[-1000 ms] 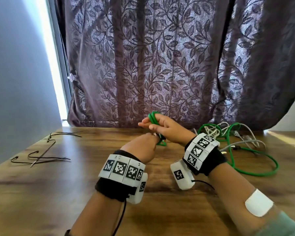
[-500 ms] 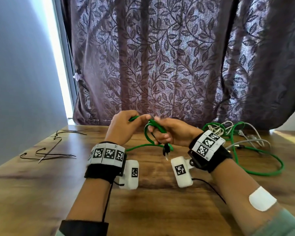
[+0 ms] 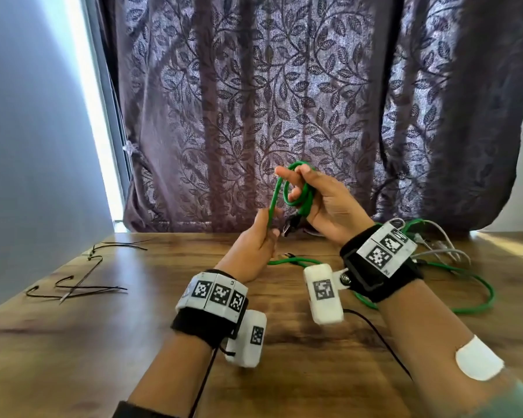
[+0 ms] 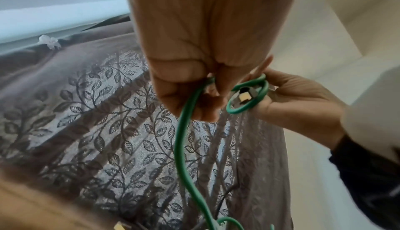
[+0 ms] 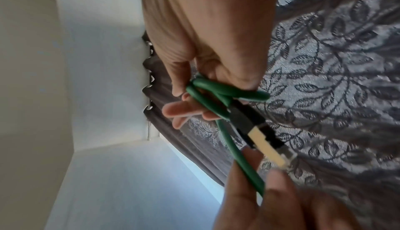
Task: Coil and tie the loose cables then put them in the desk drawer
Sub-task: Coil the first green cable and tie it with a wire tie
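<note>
A green cable (image 3: pixel 296 188) is wound in small loops round the fingers of my right hand (image 3: pixel 323 203), raised above the wooden desk (image 3: pixel 103 342). Its black connector (image 3: pixel 289 226) with a clear tip hangs from the loops. Just below and left, my left hand (image 3: pixel 254 245) grips the strand leading down from the loops. In the left wrist view the strand (image 4: pixel 179 148) runs out of my fist (image 4: pixel 190 96) beside the coil (image 4: pixel 249 107). The right wrist view shows the loops (image 5: pixel 216 90), the connector (image 5: pixel 259 131) and my left hand's fingers (image 5: pixel 270 191) on the cable.
The slack of the green cable (image 3: pixel 477 309) lies on the desk at the right, tangled with white and grey cables (image 3: pixel 441 248). Several thin black ties (image 3: pixel 82 285) lie at the left edge. A patterned curtain (image 3: pixel 284 101) hangs behind the desk.
My right hand has risen with the cable loops on its fingers. My left hand has come down and to the right, now gripping the strand beneath the loops.
</note>
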